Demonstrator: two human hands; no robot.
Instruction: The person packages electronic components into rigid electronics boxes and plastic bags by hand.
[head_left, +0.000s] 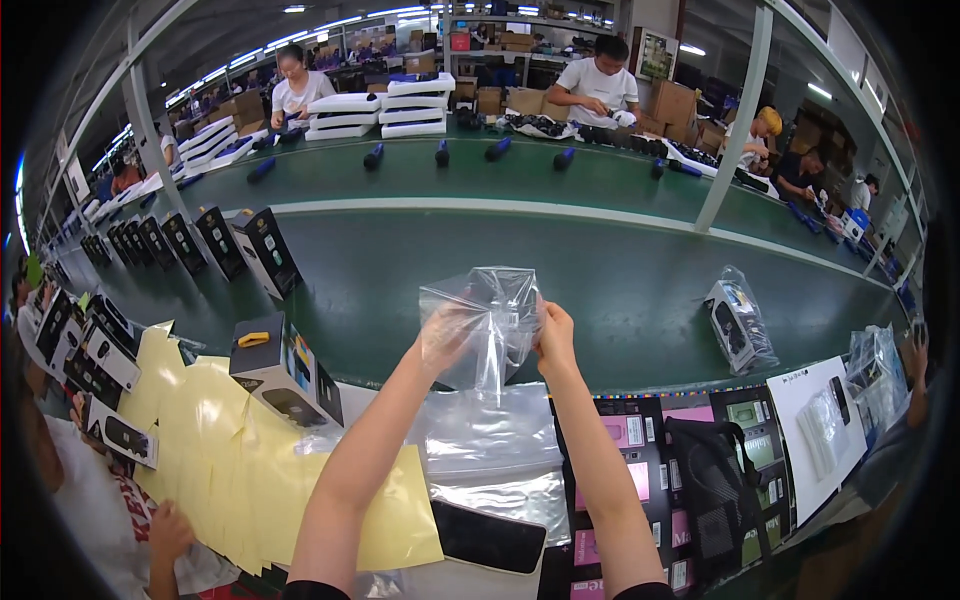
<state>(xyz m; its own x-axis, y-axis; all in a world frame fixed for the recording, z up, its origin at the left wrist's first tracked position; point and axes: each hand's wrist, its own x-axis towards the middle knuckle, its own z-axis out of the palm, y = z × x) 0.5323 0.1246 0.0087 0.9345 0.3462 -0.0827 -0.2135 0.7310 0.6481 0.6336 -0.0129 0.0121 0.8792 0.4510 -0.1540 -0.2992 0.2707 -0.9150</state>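
Right hand (556,340) is pinching a clear bag (505,318) mid-frame; left hand (445,338) is showing through film, can't tell its grip. Bag is looking empty. 1 bagged box (736,328) is sitting at right, seemingly done; 1 unbagged box (283,372) is waiting lower left, probably undone.

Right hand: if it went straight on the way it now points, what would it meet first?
Most likely the clear bag, whose edge the right hand touches. Beyond that, the way looks free over the green surface toward the pale rail, though depth is unclear.
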